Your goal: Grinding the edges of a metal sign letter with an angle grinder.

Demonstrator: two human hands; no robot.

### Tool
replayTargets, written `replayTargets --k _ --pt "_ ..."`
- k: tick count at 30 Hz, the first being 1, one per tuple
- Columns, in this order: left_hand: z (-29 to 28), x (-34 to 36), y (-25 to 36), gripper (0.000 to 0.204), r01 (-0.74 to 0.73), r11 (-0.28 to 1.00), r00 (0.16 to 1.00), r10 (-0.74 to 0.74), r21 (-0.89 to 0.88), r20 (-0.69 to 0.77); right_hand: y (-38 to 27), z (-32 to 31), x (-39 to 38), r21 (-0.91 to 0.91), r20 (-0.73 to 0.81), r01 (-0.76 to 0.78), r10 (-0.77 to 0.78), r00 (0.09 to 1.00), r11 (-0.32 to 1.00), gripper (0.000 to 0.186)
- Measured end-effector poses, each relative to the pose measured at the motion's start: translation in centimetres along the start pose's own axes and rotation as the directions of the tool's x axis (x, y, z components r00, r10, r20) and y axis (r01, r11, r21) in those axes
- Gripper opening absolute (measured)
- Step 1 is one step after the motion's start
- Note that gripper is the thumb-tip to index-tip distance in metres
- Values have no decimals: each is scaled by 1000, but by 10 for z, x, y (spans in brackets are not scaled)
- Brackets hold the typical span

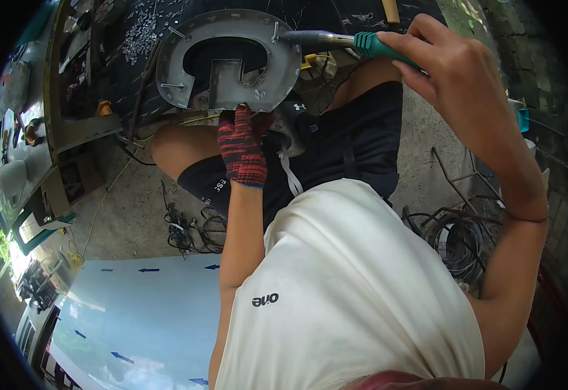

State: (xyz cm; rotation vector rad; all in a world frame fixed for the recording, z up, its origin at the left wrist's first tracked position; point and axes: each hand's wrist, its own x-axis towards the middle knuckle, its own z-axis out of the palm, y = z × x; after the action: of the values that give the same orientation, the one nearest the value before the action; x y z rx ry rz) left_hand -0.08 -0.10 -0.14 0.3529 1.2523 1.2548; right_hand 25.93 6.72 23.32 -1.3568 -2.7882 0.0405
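My left hand [242, 146], in a red-and-black knit glove, grips the lower edge of a grey metal piece shaped like a letter G [277, 78], with several upright studs on its face. My bare right hand [434, 68] is wrapped round the green handle of a tool [369, 43]. The tool's long metal shaft [316, 38] reaches left to a stud [275, 33] near the piece's upper right; whether it touches cannot be made out clearly. My fingertips under the piece are partly hidden.
Small shiny bits [142, 42] lie on a dark surface behind the piece. A cluttered bench [56, 130] runs along the left. Cables [193, 227] lie on the concrete floor beside a white sheet with blue arrows [115, 305]. Metal rods and coils [453, 240] sit to my right.
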Motion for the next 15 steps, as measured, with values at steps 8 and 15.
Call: replayTargets --k 8,15 --pt "-3 0 -1 43 5 1000 1000 -5 -26 -3 -3 0 -1 -6 15 -14 15 1000 1000 38" --pt "0 1 -1 43 -1 1000 1000 1 -21 -3 -2 -1 0 -2 1 -22 22 1000 1000 37"
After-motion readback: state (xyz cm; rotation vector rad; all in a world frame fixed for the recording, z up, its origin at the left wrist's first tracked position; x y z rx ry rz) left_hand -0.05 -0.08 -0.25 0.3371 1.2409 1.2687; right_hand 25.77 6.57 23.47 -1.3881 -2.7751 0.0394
